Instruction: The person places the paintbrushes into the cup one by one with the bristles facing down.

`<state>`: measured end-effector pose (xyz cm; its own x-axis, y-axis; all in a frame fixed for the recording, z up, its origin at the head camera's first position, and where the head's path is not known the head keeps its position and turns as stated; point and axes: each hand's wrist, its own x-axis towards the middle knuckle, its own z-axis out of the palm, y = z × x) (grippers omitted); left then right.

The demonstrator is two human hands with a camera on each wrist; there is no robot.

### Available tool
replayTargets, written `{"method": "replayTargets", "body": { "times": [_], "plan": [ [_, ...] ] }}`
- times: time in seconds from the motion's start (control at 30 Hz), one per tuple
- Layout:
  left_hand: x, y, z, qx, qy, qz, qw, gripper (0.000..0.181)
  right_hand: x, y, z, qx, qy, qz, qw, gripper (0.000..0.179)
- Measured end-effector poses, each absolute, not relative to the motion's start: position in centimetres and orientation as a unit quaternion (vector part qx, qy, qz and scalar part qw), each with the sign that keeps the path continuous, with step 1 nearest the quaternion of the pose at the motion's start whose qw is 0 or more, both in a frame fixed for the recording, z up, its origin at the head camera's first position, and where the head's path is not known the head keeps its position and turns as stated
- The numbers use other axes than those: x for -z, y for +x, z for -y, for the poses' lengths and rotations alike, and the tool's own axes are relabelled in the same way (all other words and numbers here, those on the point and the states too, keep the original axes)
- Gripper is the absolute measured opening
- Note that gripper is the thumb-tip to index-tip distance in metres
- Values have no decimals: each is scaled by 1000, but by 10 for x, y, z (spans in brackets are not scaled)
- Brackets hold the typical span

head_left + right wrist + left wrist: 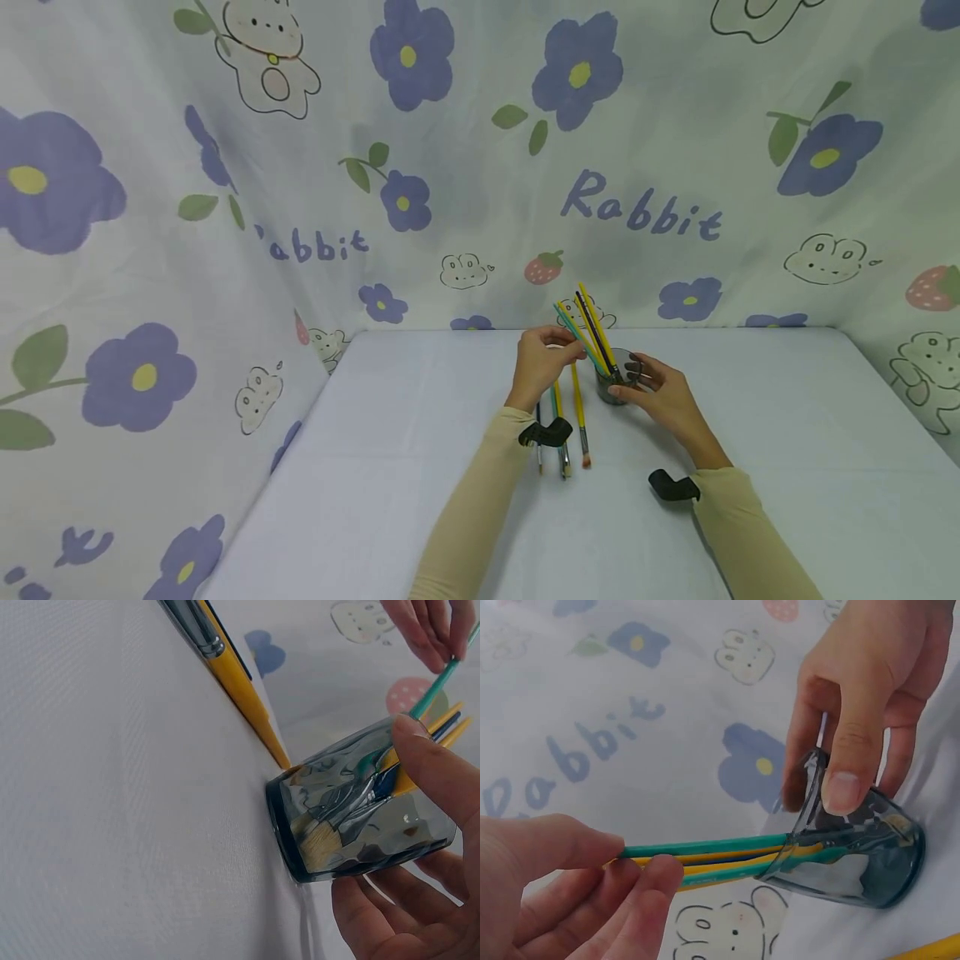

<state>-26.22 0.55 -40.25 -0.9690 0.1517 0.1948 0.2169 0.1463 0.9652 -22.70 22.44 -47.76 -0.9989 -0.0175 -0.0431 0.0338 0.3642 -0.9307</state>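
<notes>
My left hand (542,364) pinches a few teal and yellow paintbrushes (705,847) by their handles, between thumb and fingers. Their bristle ends are down inside a smoky, see-through glass cup (300,814). Pale bristles (321,846) show through its wall near the bottom. Around the cup's side curls my right hand (666,398), thumb on the near side and fingers on the far side. Dark and yellow handles (596,329) lean up out of the cup beside the pinched ones.
Several more paintbrushes (580,412) lie on the white table (375,500), left of the cup and partly under my left wrist. Behind the table hangs a flower-and-rabbit patterned cloth (480,167). A black wrist strap piece (673,486) sits at my right cuff.
</notes>
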Motion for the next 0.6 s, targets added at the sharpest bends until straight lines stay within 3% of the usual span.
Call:
{"method": "replayTargets", "body": {
  "times": [0.6],
  "plan": [
    [399, -267, 23, 597, -102, 793, 56, 11, 475, -227, -224, 558, 10, -830, 26, 105]
  ]
}}
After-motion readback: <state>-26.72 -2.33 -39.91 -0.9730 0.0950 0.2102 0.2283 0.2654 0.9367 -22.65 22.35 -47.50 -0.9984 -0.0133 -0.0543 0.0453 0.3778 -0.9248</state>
